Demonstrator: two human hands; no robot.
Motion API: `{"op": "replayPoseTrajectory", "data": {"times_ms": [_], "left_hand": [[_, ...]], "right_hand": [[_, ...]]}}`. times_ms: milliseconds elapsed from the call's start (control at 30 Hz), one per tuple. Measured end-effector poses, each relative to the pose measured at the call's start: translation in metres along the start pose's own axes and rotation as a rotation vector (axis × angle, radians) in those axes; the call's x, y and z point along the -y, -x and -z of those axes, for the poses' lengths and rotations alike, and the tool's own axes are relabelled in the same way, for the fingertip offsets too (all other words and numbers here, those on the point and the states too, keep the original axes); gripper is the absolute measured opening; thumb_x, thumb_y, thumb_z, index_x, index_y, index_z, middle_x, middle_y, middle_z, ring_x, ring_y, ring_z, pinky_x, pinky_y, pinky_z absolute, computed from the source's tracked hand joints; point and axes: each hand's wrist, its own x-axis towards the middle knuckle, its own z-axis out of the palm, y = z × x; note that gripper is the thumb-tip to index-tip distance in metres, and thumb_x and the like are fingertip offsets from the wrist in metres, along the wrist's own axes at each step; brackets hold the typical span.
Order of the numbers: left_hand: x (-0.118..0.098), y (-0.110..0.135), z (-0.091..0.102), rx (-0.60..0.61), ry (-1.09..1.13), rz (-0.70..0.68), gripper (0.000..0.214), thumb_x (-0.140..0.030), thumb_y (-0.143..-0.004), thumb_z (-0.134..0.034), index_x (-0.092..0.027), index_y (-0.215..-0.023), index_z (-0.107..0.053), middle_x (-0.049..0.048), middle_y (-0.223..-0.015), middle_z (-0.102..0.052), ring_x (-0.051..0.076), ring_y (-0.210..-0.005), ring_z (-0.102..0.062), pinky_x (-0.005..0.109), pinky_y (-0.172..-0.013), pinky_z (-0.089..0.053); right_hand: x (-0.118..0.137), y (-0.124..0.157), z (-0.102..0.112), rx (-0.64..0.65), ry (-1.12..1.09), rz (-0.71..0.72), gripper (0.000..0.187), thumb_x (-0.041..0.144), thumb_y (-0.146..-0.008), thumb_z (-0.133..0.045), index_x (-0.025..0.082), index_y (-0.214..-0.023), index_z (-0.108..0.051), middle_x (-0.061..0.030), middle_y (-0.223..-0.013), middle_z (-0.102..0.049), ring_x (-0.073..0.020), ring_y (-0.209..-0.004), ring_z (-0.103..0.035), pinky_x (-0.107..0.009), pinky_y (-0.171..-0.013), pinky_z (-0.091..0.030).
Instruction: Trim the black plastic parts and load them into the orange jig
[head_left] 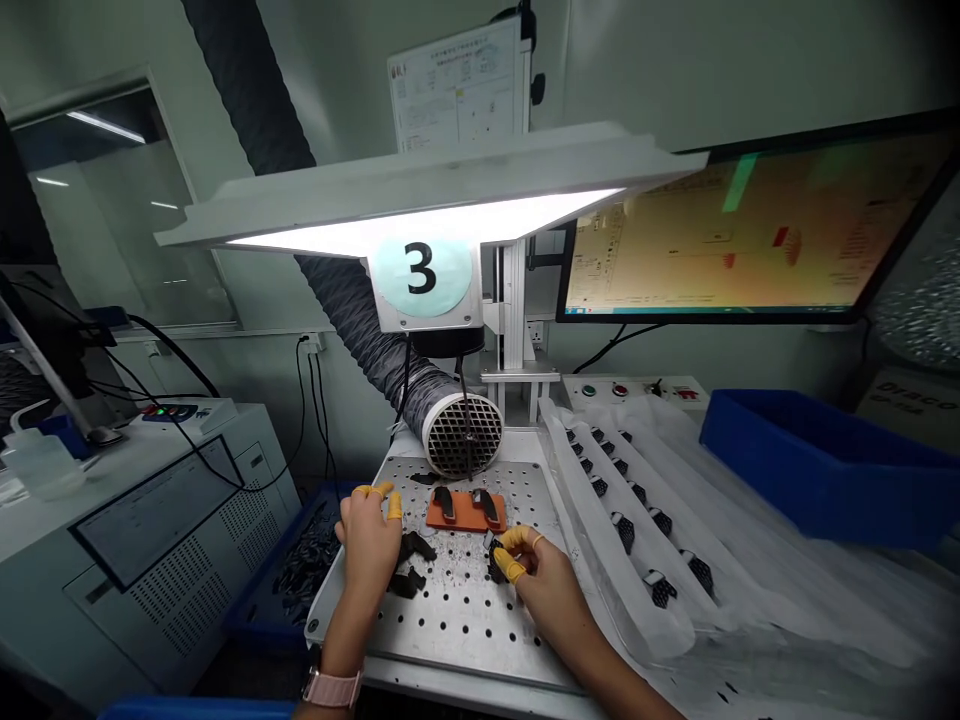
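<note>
Black molded part (495, 566), long axis upright, pinched by right hand (537, 587)

From my remote post: a monitor (750, 225) glows with yellow-toned software at upper right, above a blue plastic bin (825, 460) at the table's right edge. A ribbed black exhaust duct (352, 310) runs behind a white lamp panel (420, 190) numbered 3. A button panel (630, 392) sits beyond; a plastic wash bottle (37, 465) stands far left atop a machine cabinet (150, 520).
</note>
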Motion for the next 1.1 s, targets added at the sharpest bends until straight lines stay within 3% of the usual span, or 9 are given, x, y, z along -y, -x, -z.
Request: {"op": "replayPoseTrajectory", "data": {"times_ms": [167,333,400,500,633,733,867,1100], "left_hand": [[0.005,0.017,-0.015,0.104,0.006,-0.074,0.032,-0.021,-0.085,-0.043,-0.017,-0.106,-0.067,0.014,-0.109,-0.056,0.033,-0.109,-0.044,0.043,-0.082,-0.036],[0.01,0.02,-0.016,0.201,-0.026,-0.125,0.031,-0.035,-0.082,-0.05,-0.019,-0.102,-0.069,0.0141,-0.112,-0.055,0.034,-0.111,-0.043,0.044,-0.084,-0.035],[0.011,0.02,-0.018,0.241,-0.035,-0.149,0.031,-0.037,-0.08,-0.053,-0.022,-0.103,-0.068,0.0133,-0.115,-0.054,0.034,-0.114,-0.041,0.044,-0.085,-0.035],[0.01,0.019,-0.024,0.302,-0.079,-0.141,0.031,-0.032,-0.077,-0.054,-0.024,-0.105,-0.067,0.013,-0.12,-0.051,0.034,-0.116,-0.04,0.044,-0.086,-0.035],[0.01,0.017,-0.03,0.314,-0.12,-0.106,0.032,-0.027,-0.074,-0.056,-0.023,-0.104,-0.067,0.0142,-0.118,-0.051,0.036,-0.117,-0.039,0.044,-0.085,-0.036],[0.01,0.015,-0.029,0.303,-0.111,-0.108,0.03,-0.027,-0.073,-0.057,-0.023,-0.1,-0.067,0.0135,-0.113,-0.052,0.036,-0.116,-0.04,0.044,-0.085,-0.036],[0.01,0.011,-0.027,0.36,-0.109,-0.097,0.025,-0.026,-0.069,-0.058,-0.021,-0.093,-0.064,0.0135,-0.11,-0.051,0.036,-0.113,-0.041,0.044,-0.083,-0.037],[0.006,0.017,-0.024,0.367,-0.06,-0.143,0.011,-0.025,-0.069,-0.055,-0.02,-0.078,-0.056,0.0117,-0.1,-0.052,0.035,-0.106,-0.044,0.042,-0.077,-0.037]], "right_hand": [[0.003,0.002,0.002,-0.008,0.005,0.019,0.015,0.03,-0.076,-0.053,0.017,-0.079,-0.06,-0.0018,-0.073,-0.057,-0.014,-0.059,-0.046,-0.025,-0.056,-0.04],[0.011,0.002,-0.002,-0.051,-0.038,-0.003,0.016,0.031,-0.073,-0.057,0.016,-0.077,-0.062,-0.0034,-0.071,-0.06,-0.0164,-0.064,-0.052,-0.026,-0.06,-0.043],[0.031,0.0,0.001,-0.05,-0.106,-0.053,0.017,0.033,-0.07,-0.06,0.016,-0.073,-0.062,-0.0038,-0.068,-0.061,-0.0161,-0.061,-0.053,-0.025,-0.055,-0.042],[0.088,-0.004,0.015,-0.033,-0.245,-0.084,0.024,0.038,-0.071,-0.064,0.015,-0.077,-0.063,-0.0041,-0.067,-0.063,-0.0127,-0.05,-0.05,-0.021,-0.042,-0.034],[0.18,-0.009,0.036,-0.139,-0.442,0.165,0.026,0.037,-0.073,-0.071,0.016,-0.088,-0.066,-0.0039,-0.074,-0.066,-0.0094,-0.048,-0.051,-0.018,-0.04,-0.033],[0.219,-0.016,0.041,-0.237,-0.581,0.374,0.017,0.031,-0.071,-0.075,0.018,-0.081,-0.07,-0.0018,-0.072,-0.065,-0.0065,-0.048,-0.047,-0.016,-0.038,-0.031],[0.233,-0.023,0.035,-0.3,-0.679,0.507,0.011,0.022,-0.068,-0.077,0.023,-0.078,-0.073,0.0021,-0.069,-0.06,-0.0047,-0.05,-0.042,-0.016,-0.04,-0.032],[0.239,-0.02,0.023,-0.336,-0.606,0.698,0.018,0.013,-0.071,-0.073,0.029,-0.079,-0.074,0.0031,-0.075,-0.054,-0.0069,-0.061,-0.044,-0.017,-0.047,-0.036]]}}
